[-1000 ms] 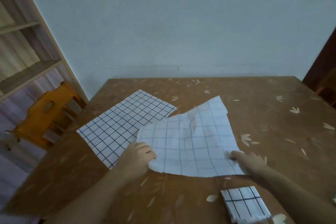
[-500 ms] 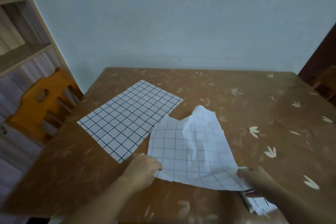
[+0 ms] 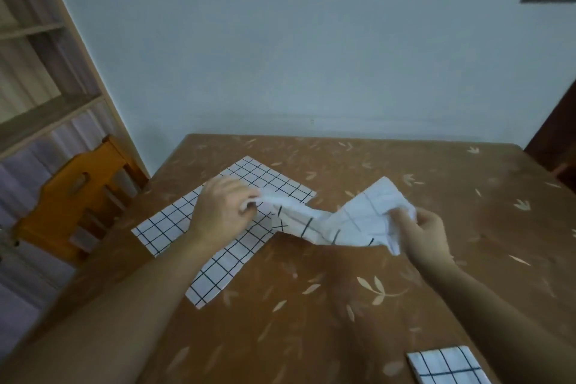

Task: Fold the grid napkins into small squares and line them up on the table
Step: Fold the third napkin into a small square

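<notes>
A white grid napkin (image 3: 349, 221) hangs crumpled in the air above the brown table (image 3: 311, 305), stretched between both hands. My left hand (image 3: 223, 210) pinches its left corner, and my right hand (image 3: 427, 234) grips its right corner. Under my left hand a second grid napkin (image 3: 218, 262) lies flat and unfolded on the table's left half. A folded square napkin (image 3: 445, 365) rests at the table's near right edge, partly cut off by the frame.
An orange wooden chair (image 3: 78, 193) stands at the table's left side. A shelf unit (image 3: 37, 78) rises behind it. The pale wall runs along the table's far edge, and a dark door (image 3: 558, 134) is at the right.
Both hands have lifted the napkin off the table and raised it, so it now hangs bunched between them. The view has tilted and the folded square is back in sight.
</notes>
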The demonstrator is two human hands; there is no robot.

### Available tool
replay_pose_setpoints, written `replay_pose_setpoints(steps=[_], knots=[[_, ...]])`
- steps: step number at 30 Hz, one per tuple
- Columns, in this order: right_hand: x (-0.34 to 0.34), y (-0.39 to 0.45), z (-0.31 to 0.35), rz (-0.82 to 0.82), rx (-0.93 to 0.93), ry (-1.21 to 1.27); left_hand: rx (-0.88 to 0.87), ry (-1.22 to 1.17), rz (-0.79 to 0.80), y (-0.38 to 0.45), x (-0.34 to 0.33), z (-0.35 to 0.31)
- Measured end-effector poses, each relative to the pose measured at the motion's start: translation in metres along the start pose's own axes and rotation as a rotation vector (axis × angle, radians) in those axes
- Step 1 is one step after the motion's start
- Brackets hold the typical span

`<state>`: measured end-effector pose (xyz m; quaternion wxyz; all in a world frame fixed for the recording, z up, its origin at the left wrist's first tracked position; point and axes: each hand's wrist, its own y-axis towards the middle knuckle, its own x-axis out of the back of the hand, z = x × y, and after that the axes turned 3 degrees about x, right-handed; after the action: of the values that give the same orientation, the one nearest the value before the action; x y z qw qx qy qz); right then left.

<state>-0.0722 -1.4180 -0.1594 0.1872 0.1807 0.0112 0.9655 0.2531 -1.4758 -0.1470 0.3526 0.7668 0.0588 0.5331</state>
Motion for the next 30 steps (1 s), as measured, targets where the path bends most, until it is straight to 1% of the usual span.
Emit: replay_pose_setpoints(steps=[2,5,7,9,11,14,17,19,21,23,25,27,28,30], knots=[[0.000,-0.015,-0.034,0.098,-0.112,-0.110,-0.088,0.035,0.172,-0.045,-0.020,0.007],[0.002,-0.032,-0.085,0.266,-0.323,-0.285,-0.131,0.029,0.439,-0.107,-0.048,0.011],[0.005,-0.039,-0.107,0.323,-0.418,-0.371,-0.152,0.019,0.583,-0.136,-0.067,0.011],[0.008,-0.044,-0.119,0.344,-0.474,-0.408,-0.162,0.071,0.680,-0.151,-0.081,0.010],[0.009,-0.045,-0.127,0.334,-0.509,-0.411,-0.109,0.082,0.715,-0.155,-0.086,0.006],[0.006,-0.044,-0.139,0.310,-0.571,-0.379,-0.015,0.023,0.735,-0.156,-0.090,-0.001],[0.005,-0.046,-0.137,0.330,-0.594,-0.353,0.064,-0.043,0.808,-0.155,-0.088,-0.003],[0.007,-0.046,-0.135,0.322,-0.555,-0.347,0.150,-0.103,0.858,-0.155,-0.086,-0.002],[0.011,-0.044,-0.129,0.303,-0.466,-0.311,0.276,-0.172,0.927,-0.151,-0.081,0.001],[0.018,-0.041,-0.119,0.308,-0.420,-0.174,0.418,-0.315,0.984,-0.142,-0.076,0.005],[0.028,-0.035,-0.116,0.379,-0.404,-0.121,0.525,-0.409,1.042,-0.128,-0.066,0.006],[0.039,-0.028,-0.114,0.496,-0.428,-0.113,0.593,-0.461,1.046,-0.117,-0.059,0.012],[0.045,-0.024,-0.112,0.557,-0.475,-0.051,0.629,-0.508,1.035,-0.113,-0.057,0.017],[0.055,-0.017,-0.117,0.631,-0.650,0.186,0.725,-0.651,0.992,-0.110,-0.053,0.023]])
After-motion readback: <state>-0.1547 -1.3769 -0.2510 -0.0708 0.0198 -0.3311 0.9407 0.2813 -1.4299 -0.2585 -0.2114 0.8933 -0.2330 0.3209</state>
